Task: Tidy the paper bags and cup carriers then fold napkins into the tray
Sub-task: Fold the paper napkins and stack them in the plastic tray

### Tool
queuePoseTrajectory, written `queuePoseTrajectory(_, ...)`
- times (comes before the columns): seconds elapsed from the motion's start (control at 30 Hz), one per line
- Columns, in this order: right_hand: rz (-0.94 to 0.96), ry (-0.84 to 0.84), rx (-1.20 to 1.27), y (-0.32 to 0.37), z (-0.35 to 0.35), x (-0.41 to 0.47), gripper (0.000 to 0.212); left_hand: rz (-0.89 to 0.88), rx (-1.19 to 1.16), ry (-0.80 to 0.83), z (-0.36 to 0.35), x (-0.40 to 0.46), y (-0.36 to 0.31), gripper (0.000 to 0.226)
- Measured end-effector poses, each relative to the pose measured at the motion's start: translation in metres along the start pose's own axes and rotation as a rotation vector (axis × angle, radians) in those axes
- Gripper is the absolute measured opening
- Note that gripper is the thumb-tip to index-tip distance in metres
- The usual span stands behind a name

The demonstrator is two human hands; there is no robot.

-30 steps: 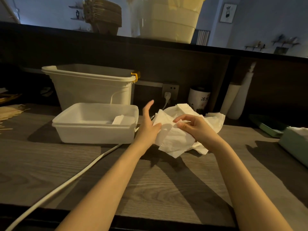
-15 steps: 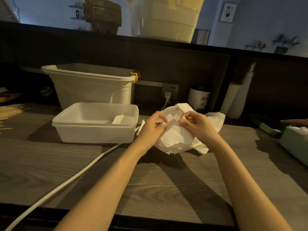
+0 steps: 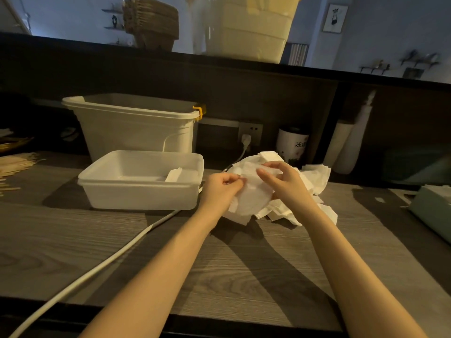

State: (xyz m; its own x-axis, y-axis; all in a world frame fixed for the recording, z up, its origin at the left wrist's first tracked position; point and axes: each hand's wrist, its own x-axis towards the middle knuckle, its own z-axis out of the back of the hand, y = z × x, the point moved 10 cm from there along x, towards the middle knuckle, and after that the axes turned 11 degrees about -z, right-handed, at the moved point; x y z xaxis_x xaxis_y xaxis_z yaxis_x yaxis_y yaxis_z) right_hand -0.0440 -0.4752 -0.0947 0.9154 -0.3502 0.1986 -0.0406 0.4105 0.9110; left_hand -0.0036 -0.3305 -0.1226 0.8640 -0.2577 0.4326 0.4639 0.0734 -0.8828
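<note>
A loose pile of white napkins (image 3: 314,176) lies on the wooden counter, right of a shallow white plastic tray (image 3: 136,193). One folded napkin (image 3: 173,174) stands inside the tray against its right wall. My left hand (image 3: 219,189) pinches the left edge of a white napkin (image 3: 253,198) held above the pile. My right hand (image 3: 283,181) grips the same napkin from the right, fingers curled over its top. A stack of brown cup carriers (image 3: 152,25) sits on the upper ledge at the back.
A tall white bin (image 3: 136,125) with a yellow clip stands behind the tray. A white cable (image 3: 117,257) runs across the counter to a wall socket (image 3: 250,132). Wooden sticks (image 3: 17,162) lie far left. A green box (image 3: 432,211) sits at the right edge.
My left hand went from open to closing on the napkin's edge. Both hands drew together and now work the napkin a little lower over the pile.
</note>
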Motion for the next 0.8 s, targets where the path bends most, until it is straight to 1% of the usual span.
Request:
queuePoseTrajectory(0.07,-0.077,0.020,-0.016,-0.009,-0.006,0.001,0.041,0.029,-0.059,-0.097,0.008,-0.001,0.004,0.005)
queuePoseTrajectory(0.17,-0.101,0.052,-0.066,-0.016,-0.016,0.002,0.036,0.062,-0.109,-0.189,0.015,-0.001,0.010,0.017)
queuePoseTrajectory(0.23,-0.106,0.098,-0.096,-0.016,-0.023,-0.001,0.037,0.064,-0.116,-0.225,0.018,-0.001,0.011,0.022)
queuePoseTrajectory(0.3,-0.113,0.131,-0.130,-0.015,-0.027,-0.003,0.033,0.071,-0.118,-0.251,0.021,0.000,0.013,0.024)
queuePoseTrajectory(0.43,-0.127,0.203,-0.245,-0.016,-0.035,-0.008,0.024,0.074,-0.085,-0.250,0.020,0.000,0.015,0.021)
queuePoseTrajectory(0.57,-0.149,0.172,-0.196,-0.018,-0.030,-0.008,0.011,0.111,-0.128,-0.263,0.019,-0.002,0.019,0.024)
queuePoseTrajectory(0.67,-0.137,0.125,-0.153,-0.018,-0.021,-0.006,0.014,0.134,-0.180,-0.225,0.014,-0.004,0.018,0.032)
queuePoseTrajectory(0.8,-0.128,0.137,-0.124,-0.019,-0.021,-0.005,0.013,0.116,-0.192,-0.153,0.005,-0.003,0.012,0.041)
